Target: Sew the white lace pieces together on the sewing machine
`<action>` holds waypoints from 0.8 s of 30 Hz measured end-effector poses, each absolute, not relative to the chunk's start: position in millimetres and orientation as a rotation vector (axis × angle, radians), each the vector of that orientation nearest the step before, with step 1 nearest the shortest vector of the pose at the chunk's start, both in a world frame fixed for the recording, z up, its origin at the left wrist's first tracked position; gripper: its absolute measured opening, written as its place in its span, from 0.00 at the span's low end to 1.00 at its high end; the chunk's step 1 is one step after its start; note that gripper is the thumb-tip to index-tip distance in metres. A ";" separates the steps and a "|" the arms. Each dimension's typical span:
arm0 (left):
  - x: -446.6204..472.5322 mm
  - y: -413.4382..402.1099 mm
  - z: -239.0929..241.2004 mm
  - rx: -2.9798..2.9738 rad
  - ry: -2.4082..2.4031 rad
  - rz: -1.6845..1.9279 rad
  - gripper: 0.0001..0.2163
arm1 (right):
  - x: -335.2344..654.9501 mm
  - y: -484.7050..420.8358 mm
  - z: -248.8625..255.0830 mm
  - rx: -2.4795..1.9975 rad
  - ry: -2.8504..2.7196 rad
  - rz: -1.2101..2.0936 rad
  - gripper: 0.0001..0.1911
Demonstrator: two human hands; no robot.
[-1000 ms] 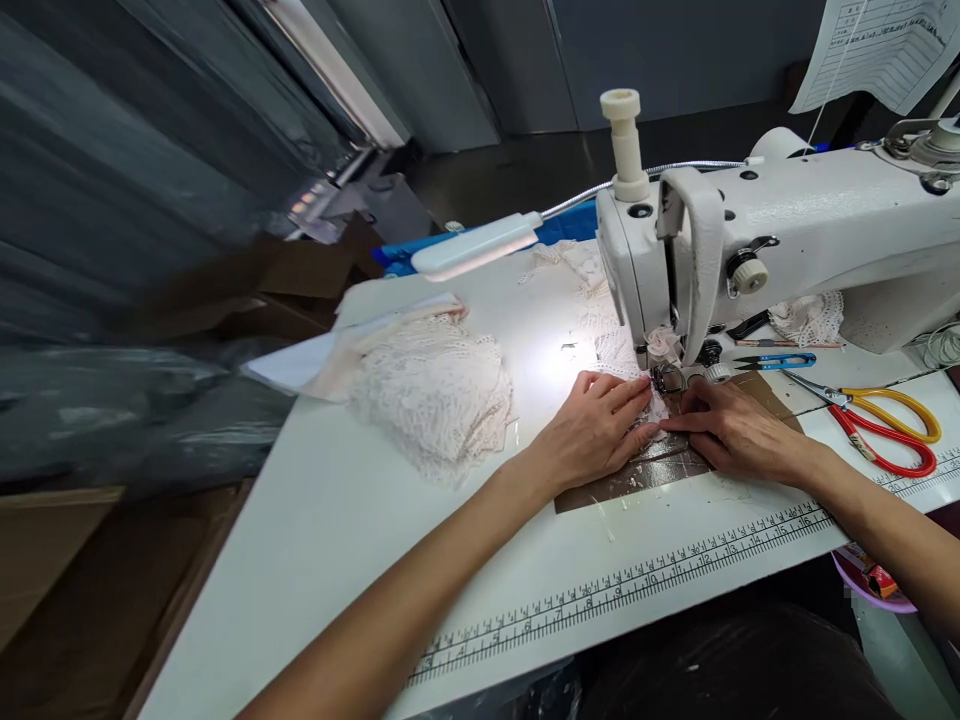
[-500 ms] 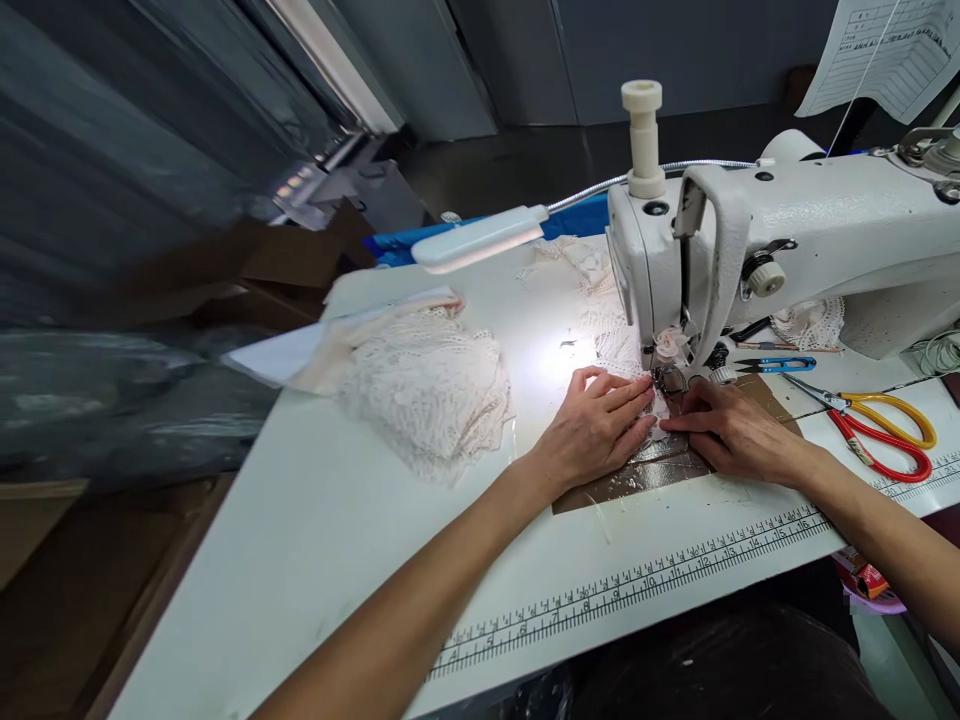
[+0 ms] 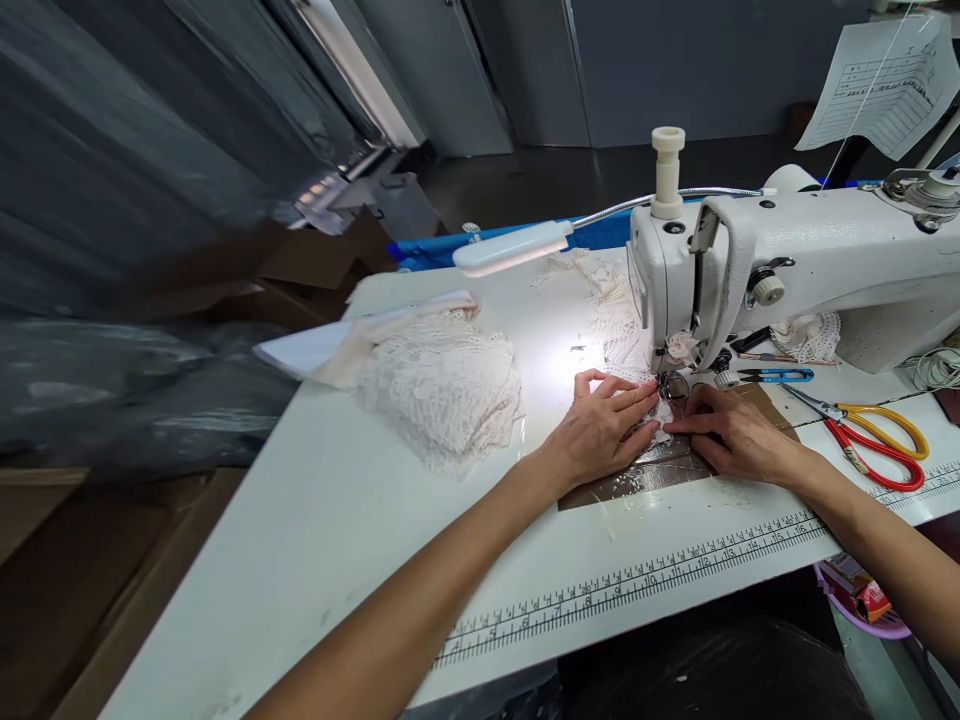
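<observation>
Palm down, left hand (image 3: 598, 428) rests slightly parted fingers (image 3: 636, 397) on lace (image 3: 664, 412); right hand (image 3: 739, 432) curls, its hold unclear.

Lace (image 3: 663, 413) — partly hidden by left hand (image 3: 600, 432)

lace pile (image 3: 450, 385) on counter (image 3: 315, 560), left of sewing machine (image 3: 817, 240). scissors (image 3: 841, 411) before machine; snips (image 3: 784, 376) just behind scissors. ruler strip (image 3: 619, 593) along front edge.
</observation>
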State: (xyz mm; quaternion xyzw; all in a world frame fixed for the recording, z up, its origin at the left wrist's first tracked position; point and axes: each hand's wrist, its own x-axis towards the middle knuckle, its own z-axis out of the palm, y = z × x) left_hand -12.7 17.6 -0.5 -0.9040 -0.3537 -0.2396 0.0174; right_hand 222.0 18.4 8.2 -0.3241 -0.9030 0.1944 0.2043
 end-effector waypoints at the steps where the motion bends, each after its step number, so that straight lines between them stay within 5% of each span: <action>1: -13.1 17.7 -0.9 -2.814 -1.102 -0.742 0.14 | 222.0 18.5 8.1 -0.904 -2.519 0.543 0.19; 24: -8.7 16.8 1.3 -2.672 -0.879 -0.794 0.09 | 218.6 17.8 12.8 -0.948 -2.549 0.509 0.19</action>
